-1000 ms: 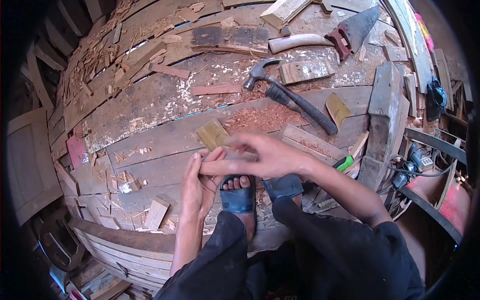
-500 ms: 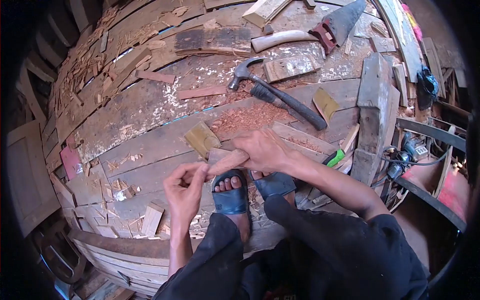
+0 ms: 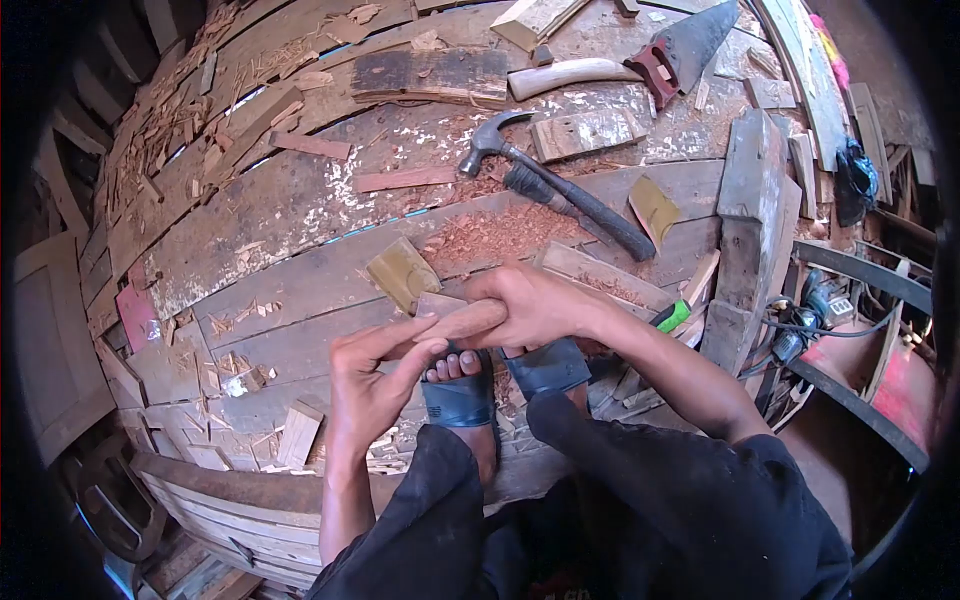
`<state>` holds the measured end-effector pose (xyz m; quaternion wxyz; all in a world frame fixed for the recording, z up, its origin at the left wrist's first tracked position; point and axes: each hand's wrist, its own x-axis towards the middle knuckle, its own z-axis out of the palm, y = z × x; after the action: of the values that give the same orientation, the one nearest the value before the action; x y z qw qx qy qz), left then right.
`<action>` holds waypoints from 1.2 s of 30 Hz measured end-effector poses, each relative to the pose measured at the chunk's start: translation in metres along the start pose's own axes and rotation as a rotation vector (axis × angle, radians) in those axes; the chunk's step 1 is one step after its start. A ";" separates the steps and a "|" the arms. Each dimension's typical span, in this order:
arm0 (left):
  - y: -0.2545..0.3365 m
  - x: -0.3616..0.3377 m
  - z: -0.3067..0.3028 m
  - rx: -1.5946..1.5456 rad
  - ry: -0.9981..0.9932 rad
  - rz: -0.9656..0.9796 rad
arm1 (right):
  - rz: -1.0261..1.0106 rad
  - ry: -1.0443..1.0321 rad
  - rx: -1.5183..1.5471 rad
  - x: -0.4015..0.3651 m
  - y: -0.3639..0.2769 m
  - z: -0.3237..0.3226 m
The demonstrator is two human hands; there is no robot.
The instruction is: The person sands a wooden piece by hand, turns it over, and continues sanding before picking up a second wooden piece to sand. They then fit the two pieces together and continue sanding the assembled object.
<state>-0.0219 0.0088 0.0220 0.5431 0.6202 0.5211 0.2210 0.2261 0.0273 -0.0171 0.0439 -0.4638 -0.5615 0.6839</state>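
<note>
A short, rounded piece of wood (image 3: 468,321) is held between my two hands above my sandalled feet. My left hand (image 3: 375,365) pinches its left end between thumb and fingers. Around its right end my right hand (image 3: 530,300) is closed, knuckles up. A flat greyish-brown corner (image 3: 431,303) shows just behind the wood; the rest of that flat thing is hidden. Just beyond my hands lies a yellowish-brown curled sheet (image 3: 402,274) on the planks.
A claw hammer (image 3: 570,190) lies ahead, beside a dark-handled tool (image 3: 535,187). Reddish shavings (image 3: 490,238) cover the planks nearby. A handsaw (image 3: 690,50) is at the back right, with a second yellowish sheet (image 3: 654,212) nearer. An upright timber post (image 3: 745,220) stands at right.
My left hand has shifted up and right along the wood, its fingers now over the left end. The wood has tilted slightly. My right hand has stayed nearly in place.
</note>
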 end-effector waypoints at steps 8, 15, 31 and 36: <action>-0.008 -0.004 -0.011 -0.348 0.189 -0.189 | -0.406 -0.028 0.427 0.007 0.024 0.020; -0.069 -0.001 -0.021 -0.349 0.410 -0.355 | 0.025 0.139 0.392 -0.007 0.026 0.022; -0.057 0.020 0.028 0.580 -0.320 0.273 | 0.040 0.463 0.116 -0.013 0.027 0.005; -0.081 0.024 0.041 0.736 -0.430 0.188 | 0.179 0.338 0.285 -0.021 0.014 -0.002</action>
<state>-0.0114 0.0009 -0.0711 0.3596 0.8491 0.3813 -0.0651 0.2458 0.0115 -0.0164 0.1415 -0.6090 -0.4003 0.6700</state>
